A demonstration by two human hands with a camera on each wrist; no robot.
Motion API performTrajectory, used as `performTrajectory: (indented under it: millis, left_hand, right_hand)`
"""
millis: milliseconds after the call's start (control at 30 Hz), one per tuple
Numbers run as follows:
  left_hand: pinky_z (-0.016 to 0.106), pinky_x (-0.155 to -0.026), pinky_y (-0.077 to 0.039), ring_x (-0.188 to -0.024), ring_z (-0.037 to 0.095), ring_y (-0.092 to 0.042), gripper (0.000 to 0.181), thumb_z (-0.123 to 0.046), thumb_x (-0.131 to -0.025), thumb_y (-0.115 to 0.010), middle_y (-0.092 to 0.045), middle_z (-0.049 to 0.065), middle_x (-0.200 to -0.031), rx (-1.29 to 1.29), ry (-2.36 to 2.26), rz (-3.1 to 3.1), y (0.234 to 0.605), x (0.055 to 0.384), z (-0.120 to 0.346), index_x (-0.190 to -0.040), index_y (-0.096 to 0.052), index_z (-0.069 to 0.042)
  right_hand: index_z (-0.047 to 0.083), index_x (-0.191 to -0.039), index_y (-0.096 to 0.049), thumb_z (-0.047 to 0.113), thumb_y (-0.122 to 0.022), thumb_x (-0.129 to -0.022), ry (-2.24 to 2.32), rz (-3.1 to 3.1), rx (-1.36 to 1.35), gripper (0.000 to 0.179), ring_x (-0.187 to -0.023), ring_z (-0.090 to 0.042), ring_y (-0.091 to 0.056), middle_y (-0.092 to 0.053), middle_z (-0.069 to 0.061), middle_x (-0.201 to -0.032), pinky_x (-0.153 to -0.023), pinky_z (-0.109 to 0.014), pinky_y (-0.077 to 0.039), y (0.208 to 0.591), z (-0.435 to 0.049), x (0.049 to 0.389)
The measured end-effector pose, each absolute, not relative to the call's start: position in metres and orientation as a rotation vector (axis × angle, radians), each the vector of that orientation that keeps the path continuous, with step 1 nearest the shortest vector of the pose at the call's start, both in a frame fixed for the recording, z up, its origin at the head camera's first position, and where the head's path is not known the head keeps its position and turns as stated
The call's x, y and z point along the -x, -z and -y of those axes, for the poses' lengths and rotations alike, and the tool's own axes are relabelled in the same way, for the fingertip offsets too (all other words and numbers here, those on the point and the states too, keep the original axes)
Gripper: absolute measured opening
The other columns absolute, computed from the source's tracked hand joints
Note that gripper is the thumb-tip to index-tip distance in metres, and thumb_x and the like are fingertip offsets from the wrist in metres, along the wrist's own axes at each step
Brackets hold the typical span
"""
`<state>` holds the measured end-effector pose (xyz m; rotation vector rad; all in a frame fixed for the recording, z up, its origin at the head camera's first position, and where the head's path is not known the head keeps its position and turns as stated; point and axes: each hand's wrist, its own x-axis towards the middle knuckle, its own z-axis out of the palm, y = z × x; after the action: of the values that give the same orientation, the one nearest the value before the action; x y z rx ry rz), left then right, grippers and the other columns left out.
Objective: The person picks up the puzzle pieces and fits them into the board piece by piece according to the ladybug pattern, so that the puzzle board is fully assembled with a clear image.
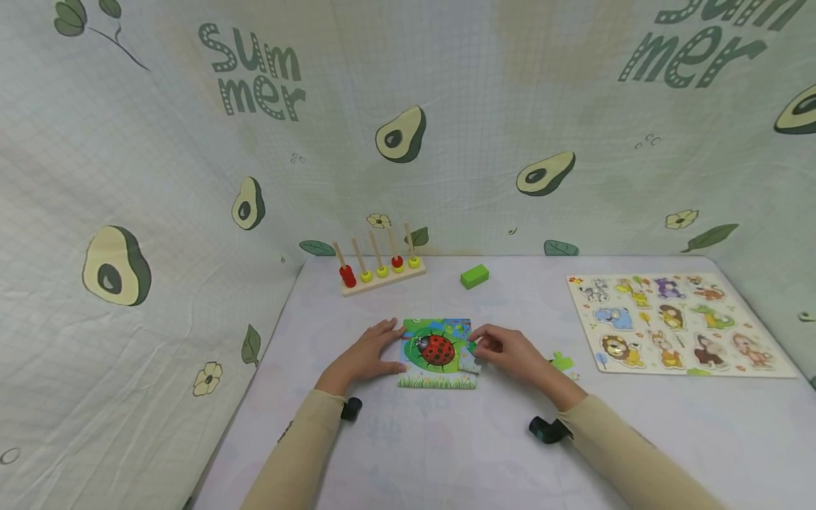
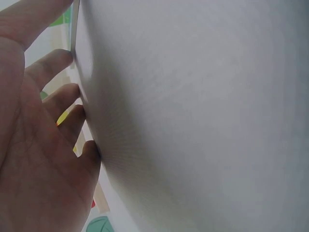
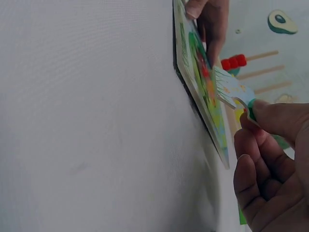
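A square ladybug jigsaw puzzle (image 1: 436,382) lies flat on the table, with a red ladybug on green in its middle. My left hand (image 1: 363,355) rests at its left side, fingers spread, with the thumb and a fingertip touching the edge. On the right side, my right hand (image 1: 510,353) pinches a puzzle piece (image 3: 231,87) between thumb and index finger. That piece shows pale grass and a green knob, and it is held tilted over the board's right part. Another green puzzle piece (image 1: 562,361) lies loose beside my right forearm, partly hidden by it.
Behind the puzzle stands a wooden peg counter (image 1: 382,280) with red and yellow beads. A green block (image 1: 474,276) lies right of it. At the far right is an animal peg board (image 1: 685,326). A printed cloth (image 1: 472,191) hangs behind the table.
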<state>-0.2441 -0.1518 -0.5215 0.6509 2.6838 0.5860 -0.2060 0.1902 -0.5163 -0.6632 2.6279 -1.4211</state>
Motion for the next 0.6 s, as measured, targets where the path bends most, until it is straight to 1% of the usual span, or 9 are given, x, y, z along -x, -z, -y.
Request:
performTrajectory:
  millis: [200, 267, 600]
  left_hand:
    - [0.048, -0.125, -0.016, -0.156, 0.025, -0.013, 0.085, -0.051, -0.088, -0.076, -0.022, 0.001, -0.169, -0.644, -0.574, -2.681, 0.520, 0.244, 0.152, -0.159, -0.037, -0.024]
    - [0.050, -0.125, -0.017, -0.156, 0.027, -0.014, 0.085, -0.050, -0.088, -0.077, -0.022, 0.003, -0.168, -0.656, -0.583, -2.682, 0.520, 0.243, 0.152, -0.159, -0.038, -0.022]
    - [0.051, -0.124, -0.017, -0.156, 0.027, -0.015, 0.084, -0.050, -0.088, -0.077, -0.023, 0.002, -0.168, -0.673, -0.599, -2.682, 0.520, 0.243, 0.153, -0.159, -0.039, -0.023]
  right_hand:
    - [0.005, -0.116, -0.069, 0.012, -0.070, -0.097, 1.422, -2.599, 0.748, 0.020, -0.079, -0.006, -0.063, -0.070, 0.007, -0.087, -0.073, -0.025, -0.054, 0.520, -0.175, 0.211]
    - [0.005, -0.117, -0.069, 0.012, -0.070, -0.097, 1.414, -2.594, 0.762, 0.022, -0.079, -0.006, -0.064, -0.070, 0.008, -0.087, -0.074, -0.025, -0.055, 0.520, -0.169, 0.212]
    - [0.010, -0.115, -0.071, 0.018, -0.072, -0.097, 1.356, -2.577, 0.777, 0.020, -0.076, -0.005, -0.060, -0.066, 0.011, -0.086, -0.071, -0.025, -0.053, 0.523, -0.141, 0.218]
